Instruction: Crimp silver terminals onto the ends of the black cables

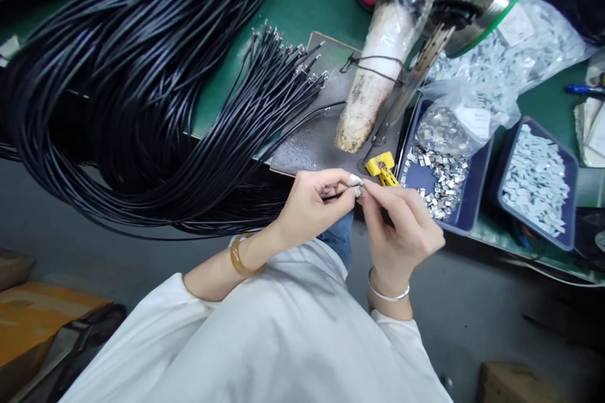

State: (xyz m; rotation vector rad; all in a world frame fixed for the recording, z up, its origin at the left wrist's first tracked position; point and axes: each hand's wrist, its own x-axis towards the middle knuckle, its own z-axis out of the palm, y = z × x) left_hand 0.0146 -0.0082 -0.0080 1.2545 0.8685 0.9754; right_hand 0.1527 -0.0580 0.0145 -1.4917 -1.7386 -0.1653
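Observation:
My left hand (317, 204) is closed in a pinch, with white wrapping on at least one fingertip. My right hand (399, 217) is closed too, its fingertips meeting the left ones just off the bench's front edge. Between them sits a small silvery part (358, 191), mostly covered by the fingers; whether a cable runs into it I cannot tell. A yellow tool (382, 167) lies just beyond my right fingers. To the left spreads a large bundle of black cables (265, 97), their stripped ends showing small coloured wires.
A blue tray (477, 192) holds small metal shells (447, 186) and a plastic bag. Beside it, another blue tray (571, 201) contains pale pieces (536, 179). A wrapped soldering-fume-like white tube (373, 82) hangs over a dark board (302, 145). Cardboard boxes (51, 312) stand on the floor.

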